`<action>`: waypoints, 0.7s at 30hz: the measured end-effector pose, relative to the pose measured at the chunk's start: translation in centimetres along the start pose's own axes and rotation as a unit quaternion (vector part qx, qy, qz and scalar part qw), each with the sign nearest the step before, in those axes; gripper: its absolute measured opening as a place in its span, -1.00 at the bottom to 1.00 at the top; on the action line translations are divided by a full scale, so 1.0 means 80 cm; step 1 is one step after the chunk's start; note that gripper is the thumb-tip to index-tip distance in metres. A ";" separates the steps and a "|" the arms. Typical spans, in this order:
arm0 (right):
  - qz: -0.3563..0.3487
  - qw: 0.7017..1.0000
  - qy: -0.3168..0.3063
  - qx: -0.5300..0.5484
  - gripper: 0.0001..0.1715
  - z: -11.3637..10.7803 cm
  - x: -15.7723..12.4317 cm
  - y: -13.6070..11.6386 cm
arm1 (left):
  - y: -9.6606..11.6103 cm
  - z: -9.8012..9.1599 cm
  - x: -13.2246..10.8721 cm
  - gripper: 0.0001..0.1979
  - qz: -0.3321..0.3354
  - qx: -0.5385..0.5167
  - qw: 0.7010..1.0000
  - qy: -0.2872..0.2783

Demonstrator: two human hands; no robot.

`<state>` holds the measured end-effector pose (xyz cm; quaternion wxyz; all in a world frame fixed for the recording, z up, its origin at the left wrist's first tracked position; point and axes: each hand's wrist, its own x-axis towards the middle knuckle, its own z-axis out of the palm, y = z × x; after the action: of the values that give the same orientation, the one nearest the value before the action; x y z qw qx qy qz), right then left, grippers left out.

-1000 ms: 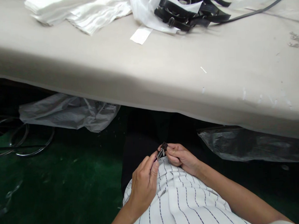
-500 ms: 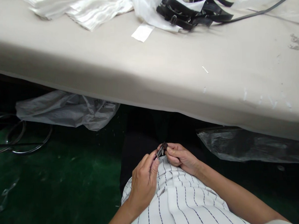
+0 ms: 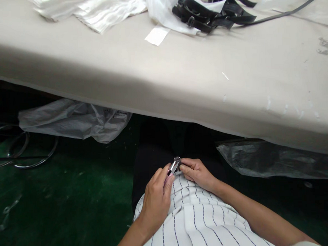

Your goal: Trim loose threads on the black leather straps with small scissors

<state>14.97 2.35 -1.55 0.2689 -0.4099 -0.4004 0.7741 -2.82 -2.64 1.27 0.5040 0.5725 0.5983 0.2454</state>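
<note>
My left hand and my right hand meet in my lap, below the table edge, over my white striped shirt. Both pinch a small shiny metal piece between their fingertips; it looks like a buckle or clip, too small to name surely. The left fingers grip its lower end, the right thumb and forefinger press its upper end. Both hands are closed.
A beige padded table spans the view above my hands. On it lie black straps with buckles, white fabric pieces, a white slip of paper and a black cable. Plastic bags lie underneath on the green floor.
The hands stay in the lap. The small piece has turned between the fingers and now shows more of its shiny side; the right fingers shifted slightly on it.
</note>
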 end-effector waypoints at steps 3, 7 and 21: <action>0.037 0.999 -0.022 -0.015 -0.64 -0.001 -0.002 -0.004 | -0.012 -0.005 -0.001 -0.59 0.034 0.096 0.995 0.000; 0.084 0.995 -0.047 -0.006 -0.65 -0.001 -0.004 -0.012 | -0.018 -0.018 -0.001 -0.60 0.044 0.103 0.993 -0.036; 0.055 0.993 -0.098 -0.041 -0.50 -0.007 -0.013 -0.018 | -0.016 -0.033 -0.001 -0.61 0.020 -0.038 0.993 -0.112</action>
<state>16.08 2.57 -0.13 0.1683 -0.3641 -0.4332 0.8071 -5.71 -2.26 1.11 0.5844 0.5886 0.5167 0.2122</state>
